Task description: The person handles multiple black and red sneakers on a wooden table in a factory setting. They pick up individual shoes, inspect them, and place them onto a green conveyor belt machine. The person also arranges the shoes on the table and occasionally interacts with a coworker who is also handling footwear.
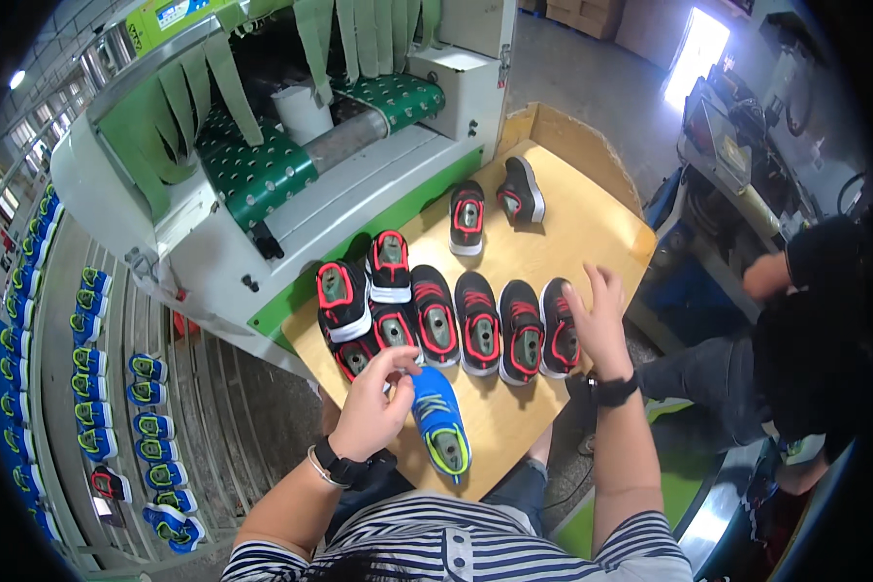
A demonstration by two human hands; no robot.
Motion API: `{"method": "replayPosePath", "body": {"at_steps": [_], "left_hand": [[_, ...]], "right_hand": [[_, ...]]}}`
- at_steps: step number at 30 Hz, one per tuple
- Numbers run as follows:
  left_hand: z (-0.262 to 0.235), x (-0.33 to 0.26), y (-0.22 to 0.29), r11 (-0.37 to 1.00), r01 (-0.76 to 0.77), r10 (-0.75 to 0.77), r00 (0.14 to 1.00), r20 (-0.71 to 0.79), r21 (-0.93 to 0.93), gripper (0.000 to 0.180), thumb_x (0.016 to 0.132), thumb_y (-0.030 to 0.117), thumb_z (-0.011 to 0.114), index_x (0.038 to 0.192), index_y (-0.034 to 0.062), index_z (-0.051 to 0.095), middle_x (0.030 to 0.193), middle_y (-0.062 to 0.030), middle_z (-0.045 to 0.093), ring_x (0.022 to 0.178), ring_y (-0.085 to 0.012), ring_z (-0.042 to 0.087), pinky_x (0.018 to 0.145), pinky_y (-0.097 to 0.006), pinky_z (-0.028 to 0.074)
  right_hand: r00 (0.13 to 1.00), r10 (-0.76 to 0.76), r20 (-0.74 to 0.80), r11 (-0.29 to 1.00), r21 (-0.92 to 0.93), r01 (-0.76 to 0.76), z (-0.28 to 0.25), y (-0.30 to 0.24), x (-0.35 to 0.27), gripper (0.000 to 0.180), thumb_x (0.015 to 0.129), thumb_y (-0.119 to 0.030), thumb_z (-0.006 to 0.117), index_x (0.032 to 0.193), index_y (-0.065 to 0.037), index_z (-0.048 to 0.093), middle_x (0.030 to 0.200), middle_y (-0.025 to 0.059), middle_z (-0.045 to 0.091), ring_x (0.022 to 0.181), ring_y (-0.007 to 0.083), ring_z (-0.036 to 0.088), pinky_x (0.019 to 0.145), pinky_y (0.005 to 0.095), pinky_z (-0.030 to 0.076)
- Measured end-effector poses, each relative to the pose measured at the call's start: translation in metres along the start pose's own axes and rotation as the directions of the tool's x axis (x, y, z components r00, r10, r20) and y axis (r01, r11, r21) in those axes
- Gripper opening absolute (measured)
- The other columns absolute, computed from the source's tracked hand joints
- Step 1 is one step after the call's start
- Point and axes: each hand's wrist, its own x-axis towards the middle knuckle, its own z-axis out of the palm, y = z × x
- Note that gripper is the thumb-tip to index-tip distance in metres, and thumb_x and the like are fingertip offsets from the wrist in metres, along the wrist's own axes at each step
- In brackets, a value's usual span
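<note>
A blue sneaker [438, 415] with lime-green trim lies on the wooden tabletop [500, 441], its heel toward me. My left hand [378, 400] has its fingers curled around the toe end of this sneaker. At the right end of a row of black sneakers with red trim, my right hand [603, 325] is beside the last black sneaker [559, 335]. Its fingers are apart, and the thumb is at that sneaker's toe. Others in the row include one black sneaker [521, 339] and another black sneaker [478, 330]. More black sneakers [342, 303] are piled on the left.
Two black sneakers [467, 221] stand farther back. Beyond the table is a machine with a green perforated conveyor belt [257, 170] and hanging strips [310, 48]. A rack [209, 417] of blue sneakers is left. Another person [795, 320] works at the right.
</note>
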Motion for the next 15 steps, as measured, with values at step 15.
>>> {"method": "replayPosePath", "body": {"at_steps": [15], "left_hand": [[-0.015,0.042,-0.004,0.998,-0.02,0.022,0.999,0.042,-0.061,0.033,0.1,0.009,0.062,0.132,0.0023,0.059,0.127,-0.0126,0.065,0.118,-0.0219,0.064,0.102,-0.034,0.049]], "right_hand": [[0.747,0.198,0.634,0.658,0.479,-0.581,0.137,-0.067,0.15,0.094,0.083,-0.015,0.073,0.158,-0.001,0.019,0.141,0.0265,0.054,0.13,0.0386,0.057,0.106,0.04,0.048]]}}
